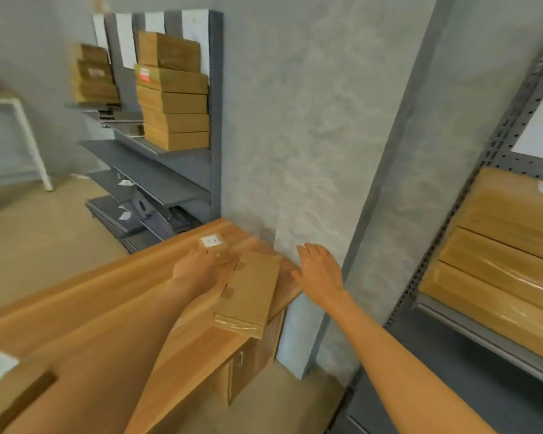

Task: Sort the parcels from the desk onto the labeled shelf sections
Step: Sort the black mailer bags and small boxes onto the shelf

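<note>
A small brown parcel point(213, 248) with a white label lies at the far end of the wooden desk point(107, 296). My left hand point(198, 269) grips its near side. Right beside it lies a flat, longer brown parcel point(251, 292), reaching toward the desk's right edge. My right hand point(318, 270) hovers open over the desk's far right corner, fingers spread, touching nothing that I can tell. Another labelled parcel point(3, 380) shows at the bottom left of the desk.
A grey shelf unit point(213, 120) stands ahead on the left with stacked brown boxes point(173, 117) on its upper shelves. A second grey rack point(483, 214) on the right holds large wrapped parcels point(511, 255). A grey wall runs between them. A white table frame point(29, 136) stands far left.
</note>
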Demonstrator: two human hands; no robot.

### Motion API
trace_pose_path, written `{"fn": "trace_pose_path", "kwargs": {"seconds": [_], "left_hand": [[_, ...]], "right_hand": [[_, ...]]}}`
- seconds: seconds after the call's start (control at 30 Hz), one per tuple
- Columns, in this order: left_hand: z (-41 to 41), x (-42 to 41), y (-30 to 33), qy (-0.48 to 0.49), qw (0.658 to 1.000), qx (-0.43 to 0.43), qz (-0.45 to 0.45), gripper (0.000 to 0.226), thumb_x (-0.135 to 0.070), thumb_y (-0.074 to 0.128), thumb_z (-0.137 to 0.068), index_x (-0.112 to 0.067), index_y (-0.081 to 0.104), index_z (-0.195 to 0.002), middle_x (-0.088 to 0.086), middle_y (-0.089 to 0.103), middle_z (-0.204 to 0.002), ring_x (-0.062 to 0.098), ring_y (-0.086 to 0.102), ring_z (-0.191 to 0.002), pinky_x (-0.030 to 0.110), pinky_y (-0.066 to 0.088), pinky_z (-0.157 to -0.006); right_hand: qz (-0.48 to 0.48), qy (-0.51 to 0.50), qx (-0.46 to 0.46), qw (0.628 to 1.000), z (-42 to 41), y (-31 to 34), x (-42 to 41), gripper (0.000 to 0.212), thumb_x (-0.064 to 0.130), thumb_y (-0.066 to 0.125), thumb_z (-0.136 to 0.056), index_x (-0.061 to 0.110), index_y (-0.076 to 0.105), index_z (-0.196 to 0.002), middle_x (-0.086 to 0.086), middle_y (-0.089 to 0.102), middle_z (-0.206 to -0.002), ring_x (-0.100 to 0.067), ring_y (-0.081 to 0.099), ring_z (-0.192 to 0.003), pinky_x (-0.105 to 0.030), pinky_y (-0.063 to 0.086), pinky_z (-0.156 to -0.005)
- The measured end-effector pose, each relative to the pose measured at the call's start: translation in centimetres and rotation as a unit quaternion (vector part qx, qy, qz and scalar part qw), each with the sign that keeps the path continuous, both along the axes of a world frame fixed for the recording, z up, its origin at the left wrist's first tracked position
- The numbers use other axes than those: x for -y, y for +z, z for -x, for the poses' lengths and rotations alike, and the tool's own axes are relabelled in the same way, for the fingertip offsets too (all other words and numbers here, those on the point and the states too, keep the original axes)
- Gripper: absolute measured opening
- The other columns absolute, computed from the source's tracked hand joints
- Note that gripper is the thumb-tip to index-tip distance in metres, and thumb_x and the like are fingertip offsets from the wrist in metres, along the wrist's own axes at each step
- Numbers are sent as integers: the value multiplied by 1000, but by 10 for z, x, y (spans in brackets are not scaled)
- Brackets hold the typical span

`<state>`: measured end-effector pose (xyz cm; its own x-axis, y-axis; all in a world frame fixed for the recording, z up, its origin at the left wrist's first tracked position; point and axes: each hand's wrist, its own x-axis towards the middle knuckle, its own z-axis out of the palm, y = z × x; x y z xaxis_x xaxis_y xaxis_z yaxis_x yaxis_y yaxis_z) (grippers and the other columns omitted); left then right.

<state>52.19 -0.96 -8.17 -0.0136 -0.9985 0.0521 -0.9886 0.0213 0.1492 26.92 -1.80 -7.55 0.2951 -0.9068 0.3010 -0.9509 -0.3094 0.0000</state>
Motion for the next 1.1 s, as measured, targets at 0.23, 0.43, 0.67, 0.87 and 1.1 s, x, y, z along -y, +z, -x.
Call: {"fn": "trace_pose_path", "kwargs": {"seconds": [0.23,0.43,0.67,0.87,1.1], "left_hand": [[-63,6,-44,66,996,1,-56,40,-25,45,-97,-10,43,-135,10,46,-138,29,44,-126,40,47,-88],[-63,22,-92,65,990,-6,-126,40,-26,43,-98,-11,43,-135,9,49,-135,28,42,-127,41,49,-90],[-40,57,-155,60,975,-43,-208,46,-27,45,-98,-12,37,-141,9,44,-141,28,38,-132,42,44,-99],[-25,74,-200,76,951,-90,-284,58,-34,49,-96,-11,29,-146,11,42,-145,29,38,-133,41,39,-104],[-5,82,-202,121,909,-291,-273,53,-24,55,-92,-18,39,-142,5,48,-140,27,45,-128,32,37,-100]], "right_hand": [[-49,43,-7,998,-66,-41,35,50,24,61,-86,4,51,-130,-14,53,-131,-32,45,-124,-38,37,-103],[-130,16,-24,991,-67,-97,48,49,31,57,-91,9,45,-134,-8,51,-132,-26,42,-126,-33,35,-102],[-281,-61,29,957,-56,-177,66,50,32,56,-89,14,44,-134,-6,51,-133,-25,45,-122,-34,40,-97],[-444,-173,268,838,-52,-210,77,70,37,65,-87,8,35,-143,-11,44,-143,-31,41,-131,-37,38,-100],[-505,-192,387,747,-56,-221,87,48,24,70,-84,15,53,-128,-1,60,-125,-18,56,-111,-22,40,-82]]}}
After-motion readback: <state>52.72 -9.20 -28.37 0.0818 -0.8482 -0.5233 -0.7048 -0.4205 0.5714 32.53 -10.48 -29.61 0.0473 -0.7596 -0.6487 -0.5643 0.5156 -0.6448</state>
